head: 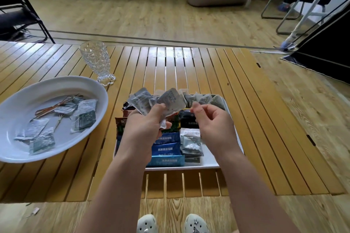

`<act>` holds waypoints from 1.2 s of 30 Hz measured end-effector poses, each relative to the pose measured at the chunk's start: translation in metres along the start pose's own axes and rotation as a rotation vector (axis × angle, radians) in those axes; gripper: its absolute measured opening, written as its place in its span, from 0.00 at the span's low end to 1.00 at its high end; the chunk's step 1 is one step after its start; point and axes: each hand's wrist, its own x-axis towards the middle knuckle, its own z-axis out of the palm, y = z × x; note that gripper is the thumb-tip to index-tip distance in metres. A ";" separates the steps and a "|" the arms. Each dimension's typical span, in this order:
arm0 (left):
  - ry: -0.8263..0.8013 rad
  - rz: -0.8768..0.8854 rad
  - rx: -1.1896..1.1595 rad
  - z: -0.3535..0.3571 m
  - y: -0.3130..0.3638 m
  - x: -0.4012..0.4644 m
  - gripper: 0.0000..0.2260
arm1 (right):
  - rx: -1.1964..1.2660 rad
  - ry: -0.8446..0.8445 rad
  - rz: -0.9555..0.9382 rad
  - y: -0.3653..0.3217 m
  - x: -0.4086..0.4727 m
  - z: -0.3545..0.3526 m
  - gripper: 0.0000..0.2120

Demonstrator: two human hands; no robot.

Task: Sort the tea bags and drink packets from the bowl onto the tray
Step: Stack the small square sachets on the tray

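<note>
Several grey packets [161,100] gripped in left hand [145,125], right hand [210,121] loosely curled, nothing held; each best placed singly beside matching packets at tray's [212,164] 5 o'clock.

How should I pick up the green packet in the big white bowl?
Pinch the green packet by its right edge, coming from above on the tray side. It lies flat in the bowl, with a white packet overlapping its top, but its right edge looks free. A flat sachet is easiest lifted by a thumb-and-finger pinch on an edge.
</note>
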 end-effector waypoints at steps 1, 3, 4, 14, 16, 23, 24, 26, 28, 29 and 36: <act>-0.032 0.015 0.044 0.000 -0.001 -0.001 0.01 | 0.154 -0.068 0.019 -0.006 -0.001 0.000 0.15; -0.128 0.048 0.116 0.002 -0.001 -0.004 0.01 | 0.302 -0.168 0.055 -0.010 -0.003 0.000 0.11; -0.164 0.059 0.127 0.004 -0.001 -0.005 0.02 | 0.323 -0.181 0.061 -0.009 -0.002 -0.001 0.08; -0.317 0.283 0.188 0.013 -0.001 -0.014 0.07 | 0.514 -0.146 0.292 -0.004 0.006 -0.022 0.14; -0.332 0.447 0.419 0.015 -0.005 -0.016 0.06 | 0.556 -0.139 0.330 -0.004 0.007 -0.023 0.17; -0.262 0.569 0.684 0.017 -0.015 -0.011 0.12 | 0.434 -0.006 0.316 0.007 0.011 -0.036 0.20; -0.240 0.574 0.667 0.016 -0.014 -0.010 0.12 | 0.331 0.055 0.293 0.008 0.012 -0.042 0.20; -0.182 0.574 0.624 0.013 -0.013 -0.009 0.10 | -0.051 0.109 0.223 0.014 0.011 -0.054 0.15; -0.130 0.548 0.571 0.010 -0.011 -0.007 0.08 | -0.335 -0.006 0.257 0.018 0.009 -0.059 0.09; -0.110 0.531 0.545 0.008 -0.010 -0.007 0.07 | -0.398 -0.091 0.320 0.021 0.008 -0.058 0.07; -0.062 0.503 0.491 0.004 -0.006 -0.007 0.08 | -0.712 -0.140 0.415 0.028 0.010 -0.040 0.06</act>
